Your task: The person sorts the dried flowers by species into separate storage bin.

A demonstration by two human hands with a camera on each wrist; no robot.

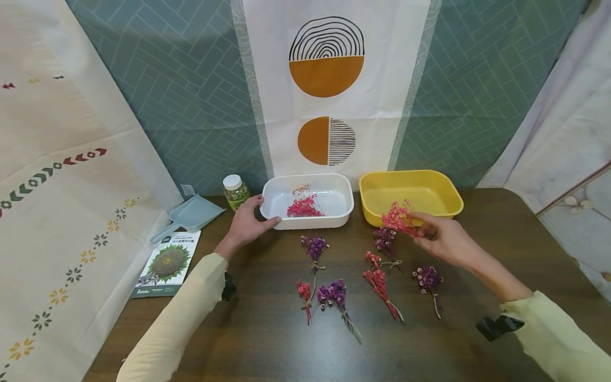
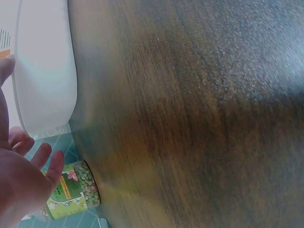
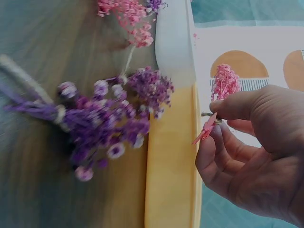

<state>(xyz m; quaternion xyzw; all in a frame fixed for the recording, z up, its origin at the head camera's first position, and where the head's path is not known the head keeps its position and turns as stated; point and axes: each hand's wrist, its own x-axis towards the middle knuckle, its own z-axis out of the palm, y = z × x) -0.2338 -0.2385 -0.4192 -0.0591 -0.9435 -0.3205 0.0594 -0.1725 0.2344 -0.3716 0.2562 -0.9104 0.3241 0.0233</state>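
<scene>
My left hand [image 1: 245, 224] rests at the left corner of a white plastic tub [image 1: 341, 218], thumb on the front rim and fingers spread along the side. Inside that tub lie pink dried flowers [image 1: 305, 207]. My right hand [image 1: 448, 241] pinches the tied stems of a pink dried flower bunch [image 1: 397, 216] between thumb and fingers, in front of the yellow tub [image 1: 448, 206]. In the right wrist view, the bunch [image 3: 225, 83] has its blossoms pointing away from the palm. Below the hand, a purple bunch [image 3: 102, 121] lies on the table.
Several purple and pink bunches, among them a purple one [image 1: 338, 294] and a pink one [image 1: 377, 281], lie on the dark table [image 1: 267, 339]. At the left stand a white-lidded jar [image 1: 235, 191], a blue dustpan [image 1: 193, 213] and a sunflower seed packet [image 1: 167, 263].
</scene>
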